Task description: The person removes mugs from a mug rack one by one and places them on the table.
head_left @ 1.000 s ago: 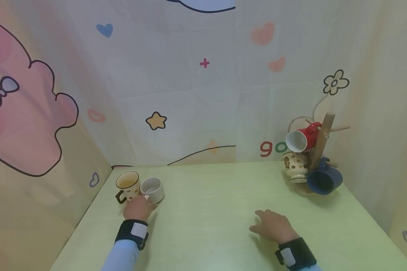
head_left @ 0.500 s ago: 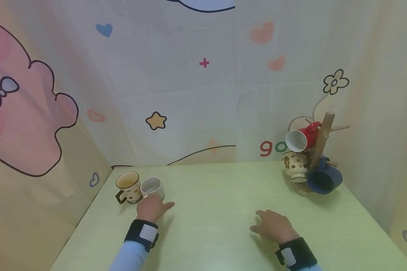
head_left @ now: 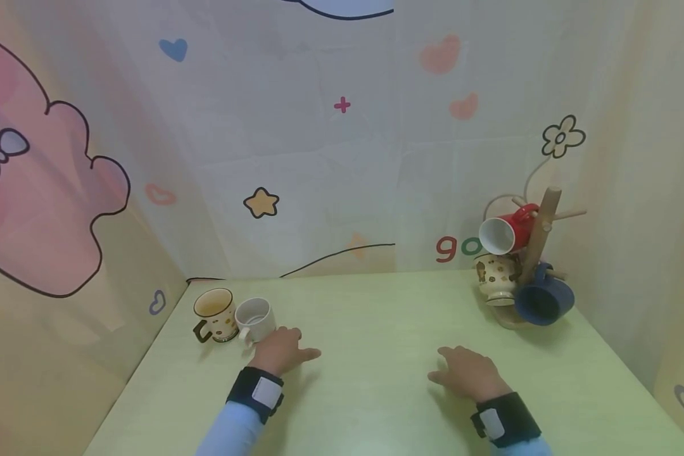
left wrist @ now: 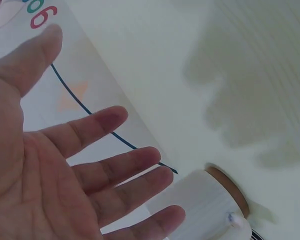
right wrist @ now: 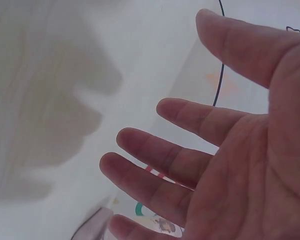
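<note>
My left hand (head_left: pixel 279 351) hovers over the table just right of a white cup (head_left: pixel 254 318), fingers spread and nothing held. The left wrist view shows its bare palm, with the white cup (left wrist: pixel 205 207) beyond the fingertips. Beside that cup, on its left, stands a cream mug (head_left: pixel 215 315) with brown spots and a dark handle. My right hand (head_left: pixel 467 372) is held above the table at the right, its fingers apart and holding nothing, as the right wrist view of the palm (right wrist: pixel 240 175) confirms.
At the back right a wooden mug tree (head_left: pixel 540 234) leans in view. It bears a red mug (head_left: pixel 513 231), a spotted cream cup (head_left: pixel 497 280) and a blue mug (head_left: pixel 545 301). A printed curtain (head_left: pixel 330 158) closes off the back of the pale table (head_left: pixel 365 354).
My left hand has moved right, away from the spotted mug and past the white cup, uncovering its handle. The right hand has shifted slightly right and up. The cups stay put.
</note>
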`<control>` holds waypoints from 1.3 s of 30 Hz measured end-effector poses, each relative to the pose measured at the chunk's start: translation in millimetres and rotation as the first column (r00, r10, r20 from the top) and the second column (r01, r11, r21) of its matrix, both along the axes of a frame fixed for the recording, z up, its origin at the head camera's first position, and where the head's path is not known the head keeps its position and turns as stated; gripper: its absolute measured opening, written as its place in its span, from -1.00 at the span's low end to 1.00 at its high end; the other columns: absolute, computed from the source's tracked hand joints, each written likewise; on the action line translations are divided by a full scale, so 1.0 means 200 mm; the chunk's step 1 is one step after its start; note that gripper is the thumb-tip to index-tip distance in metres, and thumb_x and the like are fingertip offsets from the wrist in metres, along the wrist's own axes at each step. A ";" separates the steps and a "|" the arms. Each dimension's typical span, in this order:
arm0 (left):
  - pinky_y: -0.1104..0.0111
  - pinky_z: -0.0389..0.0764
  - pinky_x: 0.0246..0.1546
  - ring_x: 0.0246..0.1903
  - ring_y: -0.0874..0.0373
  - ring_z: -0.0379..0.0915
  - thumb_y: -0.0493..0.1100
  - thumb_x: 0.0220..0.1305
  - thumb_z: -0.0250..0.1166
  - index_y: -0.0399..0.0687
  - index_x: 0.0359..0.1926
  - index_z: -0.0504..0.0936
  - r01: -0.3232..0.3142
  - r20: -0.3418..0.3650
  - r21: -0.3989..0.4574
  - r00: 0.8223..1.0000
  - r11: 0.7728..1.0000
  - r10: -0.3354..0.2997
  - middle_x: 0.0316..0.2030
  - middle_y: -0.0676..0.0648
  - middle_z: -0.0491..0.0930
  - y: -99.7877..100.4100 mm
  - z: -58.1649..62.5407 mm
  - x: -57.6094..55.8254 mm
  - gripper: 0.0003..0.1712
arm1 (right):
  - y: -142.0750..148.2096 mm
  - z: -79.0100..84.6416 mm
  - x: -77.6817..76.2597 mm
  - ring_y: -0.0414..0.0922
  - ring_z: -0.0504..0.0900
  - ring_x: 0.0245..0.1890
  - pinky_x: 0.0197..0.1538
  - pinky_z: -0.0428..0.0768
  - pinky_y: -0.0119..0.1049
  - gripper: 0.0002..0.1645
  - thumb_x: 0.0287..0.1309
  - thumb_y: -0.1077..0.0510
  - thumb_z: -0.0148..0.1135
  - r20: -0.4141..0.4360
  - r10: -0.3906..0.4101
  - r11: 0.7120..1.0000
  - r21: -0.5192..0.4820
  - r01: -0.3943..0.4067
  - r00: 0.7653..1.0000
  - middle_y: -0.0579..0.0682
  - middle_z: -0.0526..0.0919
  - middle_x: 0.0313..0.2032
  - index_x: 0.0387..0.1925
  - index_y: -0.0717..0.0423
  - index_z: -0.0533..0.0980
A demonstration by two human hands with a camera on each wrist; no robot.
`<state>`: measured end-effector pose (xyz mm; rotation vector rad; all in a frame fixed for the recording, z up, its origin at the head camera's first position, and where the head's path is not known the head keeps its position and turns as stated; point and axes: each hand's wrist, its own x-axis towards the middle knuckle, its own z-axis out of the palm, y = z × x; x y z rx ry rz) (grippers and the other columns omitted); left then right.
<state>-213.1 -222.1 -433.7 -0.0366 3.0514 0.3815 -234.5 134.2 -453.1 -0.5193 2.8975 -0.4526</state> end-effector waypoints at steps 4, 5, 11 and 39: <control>-0.03 0.58 -0.11 -0.11 -0.19 0.54 0.26 0.14 0.40 -0.28 0.08 0.59 0.043 0.005 0.006 0.999 0.999 -0.043 -0.07 -0.31 0.58 0.03 0.01 0.01 -0.25 | 0.05 0.03 -0.04 0.29 0.56 0.06 -0.02 0.50 0.30 -0.29 0.16 -0.14 0.35 -0.009 0.004 1.000 -0.003 -0.004 1.000 0.31 0.62 -0.01 0.15 0.31 0.50; -0.04 0.58 -0.10 -0.11 -0.20 0.54 0.27 0.13 0.40 -0.28 0.09 0.58 0.048 0.002 0.005 0.999 0.999 -0.048 -0.06 -0.32 0.57 0.04 0.01 0.01 -0.24 | 0.07 0.04 -0.05 0.30 0.55 0.07 -0.02 0.50 0.31 -0.28 0.16 -0.14 0.35 -0.013 0.006 1.000 -0.002 -0.006 1.000 0.32 0.62 -0.01 0.16 0.32 0.50; -0.09 0.55 -0.04 -0.05 -0.21 0.51 0.31 0.06 0.42 -0.23 0.15 0.56 0.054 0.012 0.004 0.998 0.999 -0.054 0.00 -0.31 0.55 0.06 0.01 0.01 -0.16 | 0.17 0.09 -0.13 0.32 0.55 0.07 0.00 0.51 0.28 -0.26 0.19 -0.14 0.31 -0.048 0.011 1.000 0.023 -0.010 0.999 0.36 0.62 0.00 0.16 0.38 0.47; -0.19 0.49 -0.03 -0.03 -0.25 0.51 0.32 -0.02 0.47 -0.22 0.10 0.59 0.070 0.054 -0.004 0.996 0.998 -0.070 -0.02 -0.30 0.56 0.11 0.01 0.02 -0.16 | 0.62 0.69 -0.38 0.08 0.48 -0.60 -0.57 0.34 -0.15 -0.34 0.35 -0.26 0.01 -0.279 -0.270 0.963 -0.064 0.263 0.921 0.11 0.51 -0.65 -0.53 0.25 0.48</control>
